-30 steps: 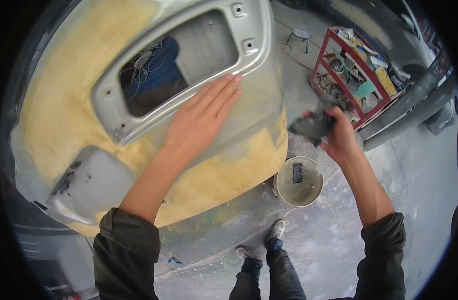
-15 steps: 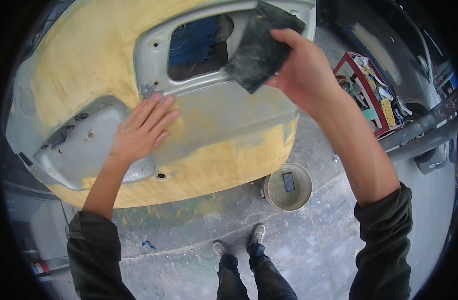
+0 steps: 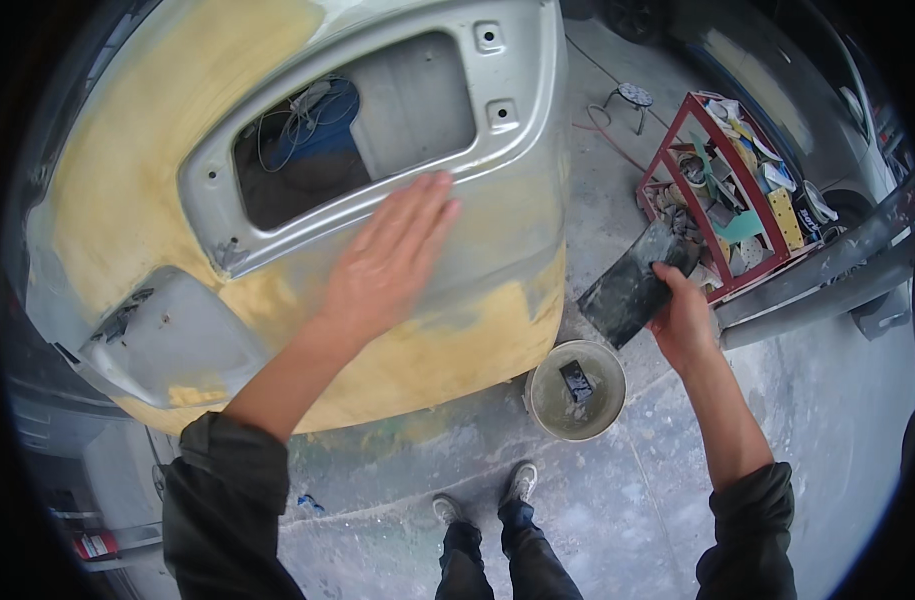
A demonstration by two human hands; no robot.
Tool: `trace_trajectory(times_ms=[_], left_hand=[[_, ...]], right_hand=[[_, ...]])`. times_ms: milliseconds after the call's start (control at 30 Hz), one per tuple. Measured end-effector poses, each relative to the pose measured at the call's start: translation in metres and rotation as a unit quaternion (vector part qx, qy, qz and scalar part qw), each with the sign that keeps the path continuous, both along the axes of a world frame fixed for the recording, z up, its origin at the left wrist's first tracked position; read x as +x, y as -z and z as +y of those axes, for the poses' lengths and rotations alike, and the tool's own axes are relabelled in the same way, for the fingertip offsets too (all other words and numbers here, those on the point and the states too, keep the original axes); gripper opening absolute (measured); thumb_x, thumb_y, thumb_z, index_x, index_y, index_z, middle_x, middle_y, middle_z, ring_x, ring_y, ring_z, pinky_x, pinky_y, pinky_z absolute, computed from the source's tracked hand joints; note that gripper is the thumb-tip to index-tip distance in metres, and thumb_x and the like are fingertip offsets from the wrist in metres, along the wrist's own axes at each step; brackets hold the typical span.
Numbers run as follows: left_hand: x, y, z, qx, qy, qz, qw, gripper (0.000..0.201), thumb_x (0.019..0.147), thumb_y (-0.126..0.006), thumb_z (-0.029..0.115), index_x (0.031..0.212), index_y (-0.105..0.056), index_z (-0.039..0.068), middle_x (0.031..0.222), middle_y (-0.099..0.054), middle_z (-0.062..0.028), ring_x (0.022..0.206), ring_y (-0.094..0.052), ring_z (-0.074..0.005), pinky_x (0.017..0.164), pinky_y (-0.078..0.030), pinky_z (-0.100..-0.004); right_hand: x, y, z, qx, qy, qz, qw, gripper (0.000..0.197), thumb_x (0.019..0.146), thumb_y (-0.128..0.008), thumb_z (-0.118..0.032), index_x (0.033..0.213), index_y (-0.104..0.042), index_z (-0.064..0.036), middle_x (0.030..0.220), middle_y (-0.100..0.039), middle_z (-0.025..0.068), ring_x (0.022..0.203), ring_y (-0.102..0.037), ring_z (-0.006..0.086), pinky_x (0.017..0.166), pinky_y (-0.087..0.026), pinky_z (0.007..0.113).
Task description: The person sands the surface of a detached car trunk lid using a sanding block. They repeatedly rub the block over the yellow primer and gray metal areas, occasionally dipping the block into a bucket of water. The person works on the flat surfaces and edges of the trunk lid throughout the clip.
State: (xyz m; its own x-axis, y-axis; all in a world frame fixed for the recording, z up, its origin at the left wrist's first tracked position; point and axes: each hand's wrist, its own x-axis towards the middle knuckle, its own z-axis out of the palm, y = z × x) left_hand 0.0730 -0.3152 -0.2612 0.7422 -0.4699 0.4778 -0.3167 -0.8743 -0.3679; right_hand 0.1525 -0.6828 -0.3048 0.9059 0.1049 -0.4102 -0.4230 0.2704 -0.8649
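Sheet point(image 3: 625, 290) swung from over panel point(image 3: 457, 350) to its right | right hand point(image 3: 685, 325) pinching it | left hand point(image 3: 385, 268) flat, empty, over panel | edge-only pinch could drop sheet

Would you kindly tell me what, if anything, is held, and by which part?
Right hand: dark sandpaper sheet, by its lower-right edge. Left hand: nothing.

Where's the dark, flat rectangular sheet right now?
Head view, right of centre: the dark rectangular sheet is in the right hand, above and right of the round pale bucket in the picture.
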Motion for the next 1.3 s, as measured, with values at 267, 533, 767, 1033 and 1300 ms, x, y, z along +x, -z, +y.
trace_trajectory(times_ms=[267, 533, 767, 1033, 1300], left_hand=[[0.072, -0.009, -0.092, 0.002, -0.009, -0.021, 1.0, 0.059, 0.092, -0.056, 0.003, 0.151, -0.052, -0.005, 0.168, -0.04, -0.017, 0.158, -0.035, -0.03, 0.128, -0.034, -0.0442], [0.03, -0.011, -0.027, 0.056, 0.053, 0.046, 0.996, 0.061, 0.089, -0.057, 0.003, 0.15, -0.055, -0.001, 0.166, -0.045, -0.0122, 0.157, -0.038, -0.0242, 0.128, -0.034, -0.0433], [-0.031, -0.011, 0.065, 0.112, 0.081, 0.049, 0.989, 0.06, 0.087, -0.056, 0.003, 0.147, -0.06, 0.004, 0.16, -0.053, -0.0104, 0.15, -0.049, -0.024, 0.126, -0.036, -0.0439], [-0.038, 0.0, 0.064, 0.027, -0.006, -0.031, 0.999, 0.062, 0.086, -0.062, 0.019, 0.148, -0.061, 0.015, 0.158, -0.052, -0.023, 0.148, -0.048, -0.0386, 0.125, -0.032, -0.0567], [-0.033, 0.005, 0.066, 0.039, 0.003, -0.046, 0.998, 0.064, 0.086, -0.061, 0.021, 0.149, -0.06, 0.014, 0.158, -0.051, -0.0244, 0.149, -0.047, -0.039, 0.126, -0.033, -0.0546]], right_hand=[[-0.012, 0.017, -0.007, -0.028, 0.018, -0.035, 0.999, 0.016, 0.099, -0.067, -0.018, 0.11, -0.065, -0.0059, 0.101, -0.072, 0.0017, 0.079, -0.066, 0.0118, 0.068, -0.049, 0.028], [0.01, -0.005, 0.029, -0.142, -0.078, -0.199, 0.966, 0.013, 0.088, -0.059, -0.005, 0.096, -0.067, 0.0011, 0.077, -0.062, -0.0024, 0.072, -0.055, 0.0088, 0.066, -0.045, 0.029], [0.041, -0.071, 0.118, -0.274, -0.069, -0.375, 0.883, 0.039, 0.09, -0.083, -0.031, 0.093, -0.073, 0.0062, 0.074, -0.071, 0.0038, 0.068, -0.062, 0.0089, 0.064, -0.051, 0.029], [0.034, -0.058, 0.171, -0.25, 0.007, -0.349, 0.903, 0.036, 0.082, -0.088, -0.026, 0.094, -0.077, 0.0064, 0.076, -0.076, 0.017, 0.068, -0.073, 0.0219, 0.068, -0.056, 0.038], [0.033, -0.057, 0.179, -0.258, 0.051, -0.354, 0.897, 0.031, 0.084, -0.085, -0.025, 0.087, -0.076, 0.0048, 0.071, -0.074, 0.0148, 0.066, -0.07, 0.0195, 0.067, -0.055, 0.037]])
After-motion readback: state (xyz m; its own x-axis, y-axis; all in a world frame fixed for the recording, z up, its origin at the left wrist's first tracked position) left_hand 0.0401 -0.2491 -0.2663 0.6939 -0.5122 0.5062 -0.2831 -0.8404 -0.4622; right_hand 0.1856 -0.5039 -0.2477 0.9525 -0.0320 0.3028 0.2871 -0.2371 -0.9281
